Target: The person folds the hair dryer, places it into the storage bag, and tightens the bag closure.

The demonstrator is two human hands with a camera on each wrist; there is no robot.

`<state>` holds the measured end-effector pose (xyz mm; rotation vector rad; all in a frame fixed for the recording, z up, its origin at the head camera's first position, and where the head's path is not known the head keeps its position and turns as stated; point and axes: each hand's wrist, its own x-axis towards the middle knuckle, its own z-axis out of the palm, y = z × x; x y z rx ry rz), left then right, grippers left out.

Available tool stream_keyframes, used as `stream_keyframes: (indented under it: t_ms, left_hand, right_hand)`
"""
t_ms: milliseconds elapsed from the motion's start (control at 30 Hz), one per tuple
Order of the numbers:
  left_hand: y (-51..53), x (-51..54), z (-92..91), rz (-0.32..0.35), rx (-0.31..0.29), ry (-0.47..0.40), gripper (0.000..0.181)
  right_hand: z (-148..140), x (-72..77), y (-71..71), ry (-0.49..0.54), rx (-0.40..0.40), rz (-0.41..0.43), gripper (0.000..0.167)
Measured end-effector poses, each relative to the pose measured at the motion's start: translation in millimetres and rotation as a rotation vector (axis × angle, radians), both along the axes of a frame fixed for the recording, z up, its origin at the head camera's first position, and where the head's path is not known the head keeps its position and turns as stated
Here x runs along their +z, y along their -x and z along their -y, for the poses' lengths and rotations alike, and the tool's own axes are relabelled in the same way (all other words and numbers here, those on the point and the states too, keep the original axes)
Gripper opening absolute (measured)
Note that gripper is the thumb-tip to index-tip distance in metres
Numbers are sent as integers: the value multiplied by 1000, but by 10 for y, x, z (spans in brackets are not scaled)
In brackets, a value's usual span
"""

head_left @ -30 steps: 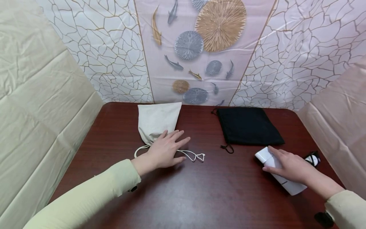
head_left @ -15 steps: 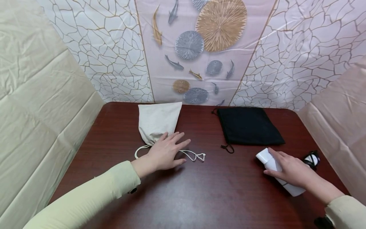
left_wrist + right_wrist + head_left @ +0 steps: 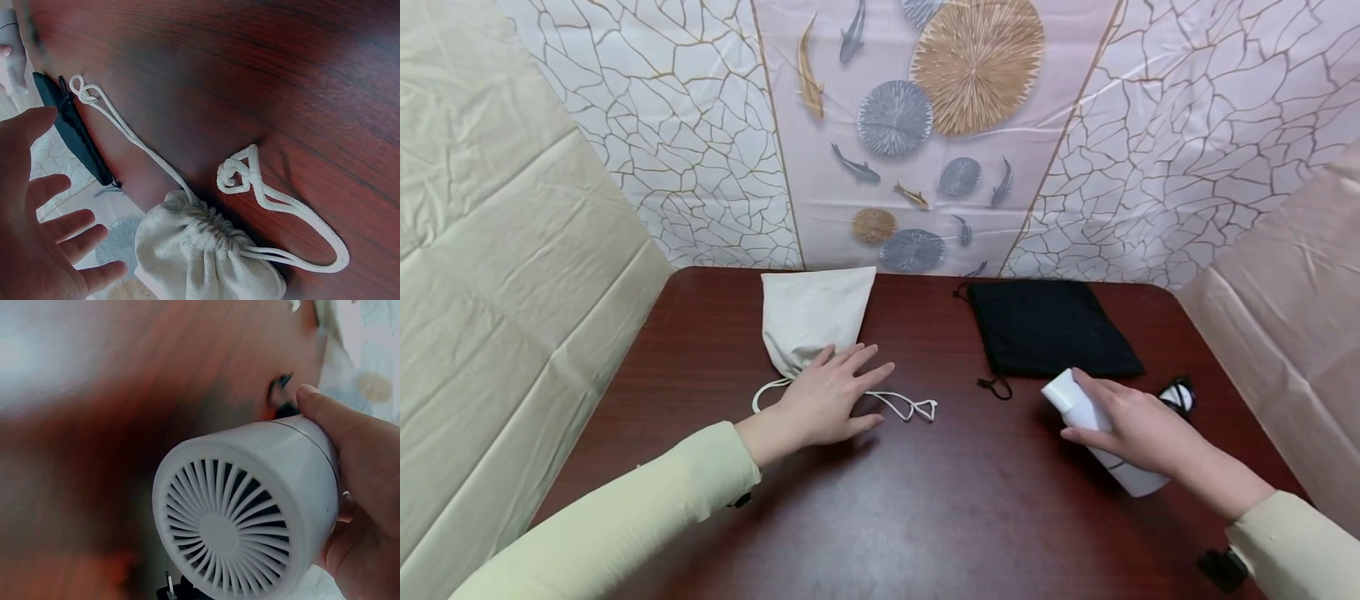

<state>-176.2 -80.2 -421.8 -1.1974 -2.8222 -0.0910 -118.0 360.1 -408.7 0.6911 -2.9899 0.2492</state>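
Note:
My right hand (image 3: 1146, 425) holds a white hair dryer (image 3: 1131, 477), thumb on one side and fingers over the other. The hair dryer's round slatted grille (image 3: 219, 531) faces the right wrist camera. A white end wrapped in black cord (image 3: 1180, 396) shows beyond that hand. My left hand (image 3: 823, 400) is spread with straight fingers above the neck of a cream drawstring bag (image 3: 816, 308) and holds nothing. The bag lies flat, its neck gathered; its white cords (image 3: 300, 219) trail out on both sides. Whether the left hand touches the bag, I cannot tell.
A black drawstring bag (image 3: 1052, 329) lies flat at the back right, with its cord loop (image 3: 996, 387) toward the front. The dark red wooden table (image 3: 940, 508) is closed in by cloth walls at the back and both sides.
My right hand has shifted the hair dryer left and a little back, apparently raising it, and the corded end has come along. My left hand has hardly moved.

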Motion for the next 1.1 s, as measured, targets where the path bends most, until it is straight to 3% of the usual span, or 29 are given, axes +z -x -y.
stream_keyframes:
  t_ms: [433,733,1100]
  left_hand:
    - [-35,74,149,-43,16,-10,73]
    - [-68,107,322,-35,75,-7,73]
    - [-128,101,543,-58,100,-29,74]
  right_hand:
    - [994,151,129,22,266,-71,83]
    - [1623,72,274,-28,412,-40,84]
    - [2037,-89,426,-55,475,11,89]
